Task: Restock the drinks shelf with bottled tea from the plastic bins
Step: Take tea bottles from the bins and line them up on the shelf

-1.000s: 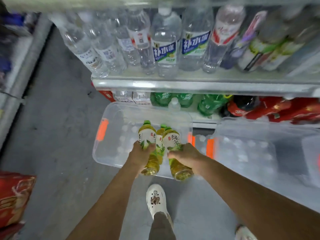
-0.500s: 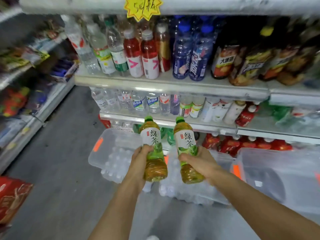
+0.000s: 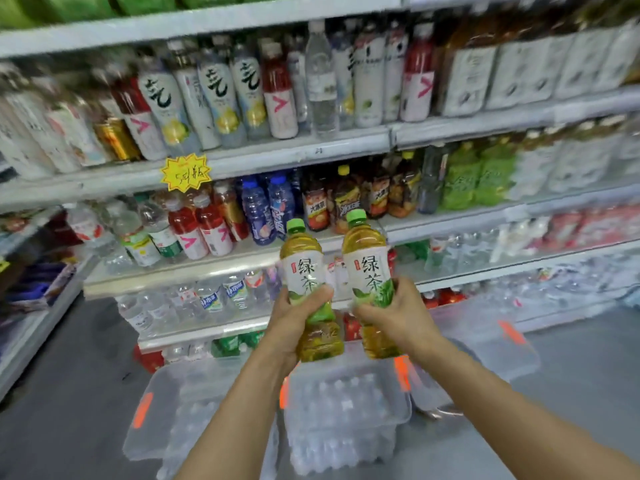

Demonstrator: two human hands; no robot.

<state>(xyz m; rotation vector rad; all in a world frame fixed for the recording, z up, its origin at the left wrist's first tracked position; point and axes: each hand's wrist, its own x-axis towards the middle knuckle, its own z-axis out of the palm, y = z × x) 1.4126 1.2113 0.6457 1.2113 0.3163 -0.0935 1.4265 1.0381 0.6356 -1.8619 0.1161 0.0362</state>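
1. Your left hand (image 3: pixel 294 320) gripped one green-capped, white-labelled bottle of green tea (image 3: pixel 304 271); your right hand (image 3: pixel 394 317) gripped a second (image 3: pixel 369 268), fingers clamped round each, held upright before the grey metal drinks shelf (image 3: pixel 242 261).
2. Neither bottle was shelved yet; restocking appeared barely begun.
3. The clear plastic bins (image 3: pixel 346 403) sat on the floor below.
4. Shelf rows looked crowded; open room seemed scarce.

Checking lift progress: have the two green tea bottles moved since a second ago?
Yes. Both green tea bottles have risen: a second ago they sat low over the clear plastic bin; now their caps reach the shelf of red bottles.
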